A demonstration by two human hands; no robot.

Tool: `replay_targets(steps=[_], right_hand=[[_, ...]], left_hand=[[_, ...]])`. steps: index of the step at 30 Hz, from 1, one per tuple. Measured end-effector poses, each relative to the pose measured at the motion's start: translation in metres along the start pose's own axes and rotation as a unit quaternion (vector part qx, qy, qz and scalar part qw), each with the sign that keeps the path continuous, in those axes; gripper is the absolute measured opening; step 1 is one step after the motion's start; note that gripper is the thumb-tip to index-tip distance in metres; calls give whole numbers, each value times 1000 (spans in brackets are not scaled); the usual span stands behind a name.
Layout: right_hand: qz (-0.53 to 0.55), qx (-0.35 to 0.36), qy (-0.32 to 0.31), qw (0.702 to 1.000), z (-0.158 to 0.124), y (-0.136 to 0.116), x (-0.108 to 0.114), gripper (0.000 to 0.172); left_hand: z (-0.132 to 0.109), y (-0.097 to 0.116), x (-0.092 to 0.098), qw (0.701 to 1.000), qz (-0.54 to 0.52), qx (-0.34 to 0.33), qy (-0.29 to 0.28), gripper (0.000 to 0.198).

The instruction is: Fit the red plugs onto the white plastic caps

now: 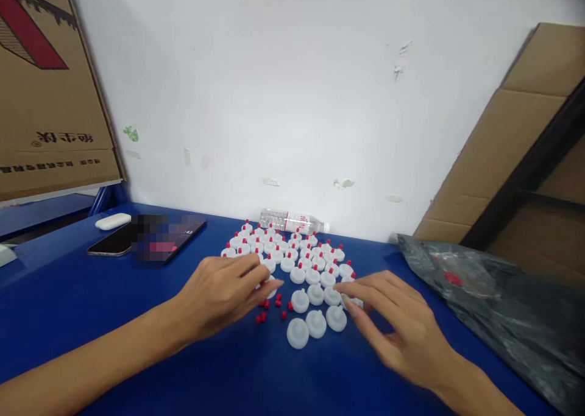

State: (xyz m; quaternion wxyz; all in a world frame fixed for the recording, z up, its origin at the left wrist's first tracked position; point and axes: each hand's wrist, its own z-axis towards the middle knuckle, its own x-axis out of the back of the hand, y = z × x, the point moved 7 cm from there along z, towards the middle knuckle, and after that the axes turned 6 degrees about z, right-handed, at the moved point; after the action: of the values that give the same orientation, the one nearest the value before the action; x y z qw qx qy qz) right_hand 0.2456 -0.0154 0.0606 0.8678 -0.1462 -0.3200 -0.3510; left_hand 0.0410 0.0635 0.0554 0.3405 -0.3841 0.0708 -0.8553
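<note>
Above the table, my left hand [231, 289] has its fingers curled and its thumb stretched out, with a gap between. A small round white squeeze bottle [271, 287] shows in that gap, partly hidden; whether I touch it is unclear. Loose red caps [278, 300] lie just right of my left hand. My right hand [397, 321] has its fingers extended and slightly apart, the fingertips beside an uncapped white bottle [332, 296]. Another white bottle [355, 301] is half hidden behind those fingers. Several uncapped bottles [298, 333] stand in front, nozzles up.
Many white bottles with red caps [297, 274] stand grouped behind my hands. A clear plastic drink bottle [295, 221] lies against the wall. Phones [112, 238] and a white case [113, 221] rest at left. A dark plastic bag [484, 306] lies at right; a cardboard box [50, 93] stands left.
</note>
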Motion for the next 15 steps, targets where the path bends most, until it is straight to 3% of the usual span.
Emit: replay_targets(steps=[3,6,10,12,15], right_hand=[[2,20,-9,1000,-1,-6,-2,33],[-16,28,-32,999,-3,-13,-6,40],[-40,32,-91,994,-1,-25,-15,55],[-25,59,-101,993,1,-37,-17,55],[10,77,-84,993,4,-48,-20,41]], left_hand=[[-3,18,12,994,-79,-53,45,12],[-6,34,22,981,-155,-110,45,5],[-8,50,29,965,-205,-159,33,21],[-9,54,29,962,-217,-158,42,21],[-9,58,27,963,-216,-148,58,22]])
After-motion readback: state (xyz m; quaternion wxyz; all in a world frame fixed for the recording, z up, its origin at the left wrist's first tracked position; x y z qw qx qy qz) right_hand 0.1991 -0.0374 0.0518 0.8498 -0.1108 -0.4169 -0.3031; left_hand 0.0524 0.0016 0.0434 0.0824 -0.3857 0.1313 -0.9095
